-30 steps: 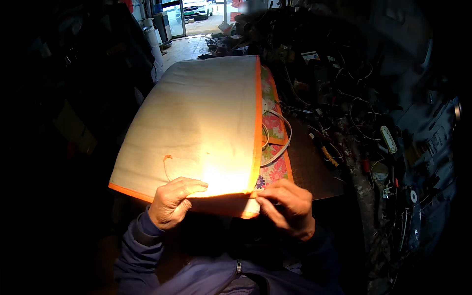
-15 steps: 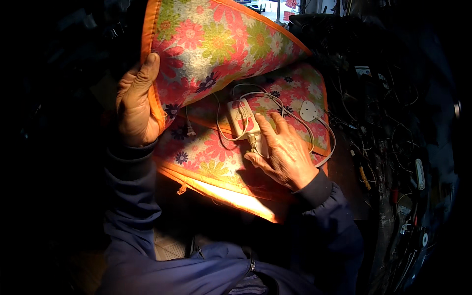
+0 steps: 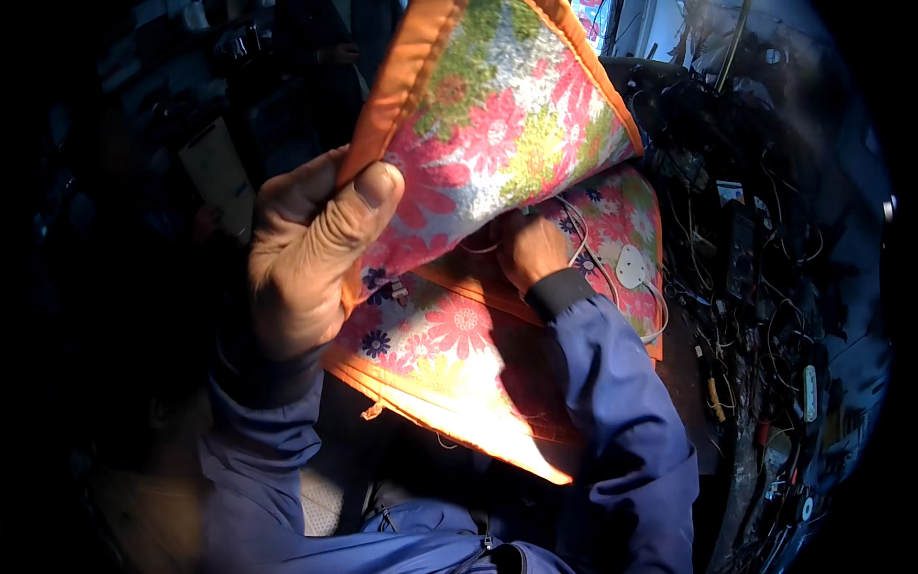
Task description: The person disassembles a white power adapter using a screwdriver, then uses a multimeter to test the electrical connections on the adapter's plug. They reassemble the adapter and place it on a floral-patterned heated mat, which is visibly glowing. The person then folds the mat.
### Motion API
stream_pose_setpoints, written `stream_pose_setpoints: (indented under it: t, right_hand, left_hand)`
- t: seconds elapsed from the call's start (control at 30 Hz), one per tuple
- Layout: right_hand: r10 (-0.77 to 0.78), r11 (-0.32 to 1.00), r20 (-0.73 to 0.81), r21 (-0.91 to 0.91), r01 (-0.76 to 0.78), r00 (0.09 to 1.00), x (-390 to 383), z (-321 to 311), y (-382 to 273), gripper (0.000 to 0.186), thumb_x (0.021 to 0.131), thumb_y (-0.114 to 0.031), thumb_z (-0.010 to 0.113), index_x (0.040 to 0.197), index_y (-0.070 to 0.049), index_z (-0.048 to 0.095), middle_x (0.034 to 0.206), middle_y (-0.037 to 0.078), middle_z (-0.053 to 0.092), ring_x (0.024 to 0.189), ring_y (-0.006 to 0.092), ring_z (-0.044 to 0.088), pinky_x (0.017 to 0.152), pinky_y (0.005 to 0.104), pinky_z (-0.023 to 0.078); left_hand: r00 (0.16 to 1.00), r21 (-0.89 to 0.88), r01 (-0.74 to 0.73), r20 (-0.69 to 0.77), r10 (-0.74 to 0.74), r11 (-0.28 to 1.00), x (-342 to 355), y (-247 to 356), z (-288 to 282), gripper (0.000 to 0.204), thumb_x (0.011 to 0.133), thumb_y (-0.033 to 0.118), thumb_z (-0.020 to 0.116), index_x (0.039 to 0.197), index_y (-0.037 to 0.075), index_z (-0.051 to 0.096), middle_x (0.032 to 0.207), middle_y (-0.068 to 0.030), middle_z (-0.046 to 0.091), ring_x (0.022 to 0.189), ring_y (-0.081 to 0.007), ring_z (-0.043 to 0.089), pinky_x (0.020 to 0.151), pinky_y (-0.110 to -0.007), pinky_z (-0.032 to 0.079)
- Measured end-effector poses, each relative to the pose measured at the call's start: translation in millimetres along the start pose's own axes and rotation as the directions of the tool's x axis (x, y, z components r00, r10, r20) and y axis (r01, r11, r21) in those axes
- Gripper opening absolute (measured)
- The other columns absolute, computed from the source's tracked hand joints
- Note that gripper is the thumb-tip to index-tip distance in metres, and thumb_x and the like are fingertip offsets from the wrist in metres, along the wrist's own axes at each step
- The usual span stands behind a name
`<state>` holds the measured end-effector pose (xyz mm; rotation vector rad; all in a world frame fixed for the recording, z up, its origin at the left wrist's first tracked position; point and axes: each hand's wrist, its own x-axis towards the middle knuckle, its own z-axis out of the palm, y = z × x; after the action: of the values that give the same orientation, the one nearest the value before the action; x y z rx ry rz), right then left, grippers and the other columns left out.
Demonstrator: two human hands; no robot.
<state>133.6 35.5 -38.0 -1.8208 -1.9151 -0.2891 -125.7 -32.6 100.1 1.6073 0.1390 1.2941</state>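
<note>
My left hand [image 3: 316,253] grips the orange-edged corner of a floral cloth pad [image 3: 492,134], thumb on top, and holds that flap raised. The lower layer of the pad, pink, green and white flowers with orange trim, lies spread beneath. Under the flap reaches my right hand [image 3: 535,251]; its fingers are hidden, so I cannot tell what they hold. A pale cord [image 3: 598,263] loops out beside it to a round white connector [image 3: 631,267] with small holes. By the flap's lower left edge shows a small pale plug [image 3: 399,288]. The white control box is out of sight.
Along the right runs a dark, cluttered heap of tangled wires [image 3: 736,258] and parts, including a long white strip [image 3: 810,393]. A pale board [image 3: 218,177] stands in shadow at the left. Behind the pad is a bright window [image 3: 612,24].
My right hand has moved from the control box up and under the flap. My left hand and the raised corner are closer and further right in view. The control box has become hidden.
</note>
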Motion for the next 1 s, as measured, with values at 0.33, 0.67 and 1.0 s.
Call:
stream_pose_setpoints:
  t: [0.33,0.67,1.0]
  right_hand:
    - [-0.418,0.902,-0.448,-0.105,0.418,0.790,51,52,71,0.036,0.089,-0.037,0.064,0.113,-0.013,0.073,0.114,0.011,0.071,0.102,0.0357,0.068,0.088,0.0510,0.053]
    - [-0.203,0.600,-0.285,0.719,0.349,0.937,-23,98,-122,0.020,0.088,-0.019,0.061,0.103,-0.011,0.073,0.100,0.013,0.074,0.092,0.0294,0.073,0.076,0.0430,0.058]
    - [-0.422,0.854,0.170,0.405,0.328,0.890,-94,-40,-127,0.025,0.091,-0.015,0.060,0.110,-0.004,0.072,0.106,0.019,0.072,0.096,0.0363,0.072,0.078,0.0464,0.059]
  left_hand:
    - [0.994,-0.145,0.001,-0.111,-0.017,0.989,-1,-8,2,0.026,0.102,0.012,0.058,0.123,-0.002,0.067,0.120,-0.0160,0.070,0.109,-0.0252,0.069,0.100,-0.042,0.054]
    - [1.000,-0.003,-0.030,-0.002,0.030,1.000,-14,-7,13,0.029,0.101,0.013,0.060,0.124,-0.003,0.066,0.116,-0.0140,0.072,0.107,-0.0205,0.068,0.101,-0.038,0.050]
    - [0.981,0.336,0.171,0.031,-0.192,0.926,-58,-13,8,0.031,0.100,0.023,0.062,0.108,-0.006,0.068,0.089,-0.0009,0.069,0.075,-0.0058,0.057,0.071,-0.022,0.045]
